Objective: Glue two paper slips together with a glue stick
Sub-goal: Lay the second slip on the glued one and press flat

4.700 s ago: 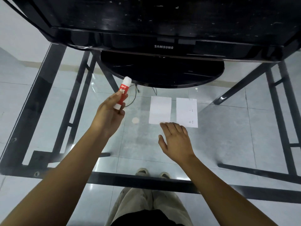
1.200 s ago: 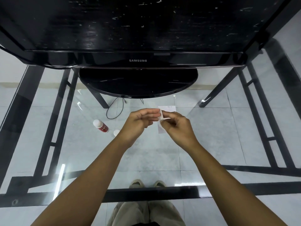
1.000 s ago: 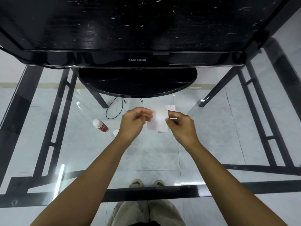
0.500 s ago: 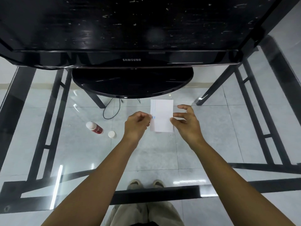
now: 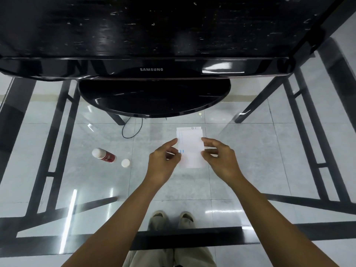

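A white paper slip (image 5: 190, 142) sits between my two hands, almost squarely over a second slip (image 5: 192, 128) that lies on the glass table (image 5: 86, 189); only the lower slip's far edge peeks out. My left hand (image 5: 163, 160) pinches the top slip's left edge. My right hand (image 5: 219, 158) holds its right edge with fingertips. The red-and-white glue stick (image 5: 105, 155) lies on its side to the left, its white cap (image 5: 125, 163) standing apart beside it.
A black Samsung monitor (image 5: 152, 69) on a round base (image 5: 154, 97) fills the back of the table, close behind the slips. A thin black cable (image 5: 133, 130) loops below the base. The table's black frame bar (image 5: 173, 239) runs along the near edge.
The glue stick left my left hand and now lies uncapped on the table. Both hands picked up one slip, turned it flat and brought it down over the other slip.
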A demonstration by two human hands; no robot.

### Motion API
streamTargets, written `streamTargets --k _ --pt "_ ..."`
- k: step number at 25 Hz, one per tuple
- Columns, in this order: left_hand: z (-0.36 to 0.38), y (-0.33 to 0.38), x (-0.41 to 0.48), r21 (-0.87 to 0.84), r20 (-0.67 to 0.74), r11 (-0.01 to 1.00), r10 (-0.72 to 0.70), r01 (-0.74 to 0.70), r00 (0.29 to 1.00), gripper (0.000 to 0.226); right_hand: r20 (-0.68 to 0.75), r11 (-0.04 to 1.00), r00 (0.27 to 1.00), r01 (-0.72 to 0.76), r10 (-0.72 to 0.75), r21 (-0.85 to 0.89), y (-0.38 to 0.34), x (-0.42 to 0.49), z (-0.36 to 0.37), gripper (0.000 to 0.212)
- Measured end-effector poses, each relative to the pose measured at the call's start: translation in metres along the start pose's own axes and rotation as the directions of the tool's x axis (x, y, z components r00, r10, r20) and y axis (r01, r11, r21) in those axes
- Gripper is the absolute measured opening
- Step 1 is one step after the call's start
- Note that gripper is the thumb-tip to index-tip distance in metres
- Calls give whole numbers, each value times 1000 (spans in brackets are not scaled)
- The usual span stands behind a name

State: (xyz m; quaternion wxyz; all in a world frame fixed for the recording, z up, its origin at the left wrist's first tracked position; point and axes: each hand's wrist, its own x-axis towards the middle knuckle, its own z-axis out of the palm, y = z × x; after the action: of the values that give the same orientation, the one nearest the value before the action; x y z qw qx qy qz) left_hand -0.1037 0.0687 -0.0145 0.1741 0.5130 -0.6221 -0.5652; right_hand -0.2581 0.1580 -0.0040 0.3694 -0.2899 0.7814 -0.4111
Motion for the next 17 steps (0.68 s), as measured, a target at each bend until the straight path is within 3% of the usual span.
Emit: streamTargets --k 6,17 --pt "3 2 13 149 0 978 147 -145 989 43 -14 999 999 46 -46 10 3 7 2 37" --pt "4 1 17 261 -2 940 229 -221 973 52 -38 999 998 49 -48 22 2 18 5 34"
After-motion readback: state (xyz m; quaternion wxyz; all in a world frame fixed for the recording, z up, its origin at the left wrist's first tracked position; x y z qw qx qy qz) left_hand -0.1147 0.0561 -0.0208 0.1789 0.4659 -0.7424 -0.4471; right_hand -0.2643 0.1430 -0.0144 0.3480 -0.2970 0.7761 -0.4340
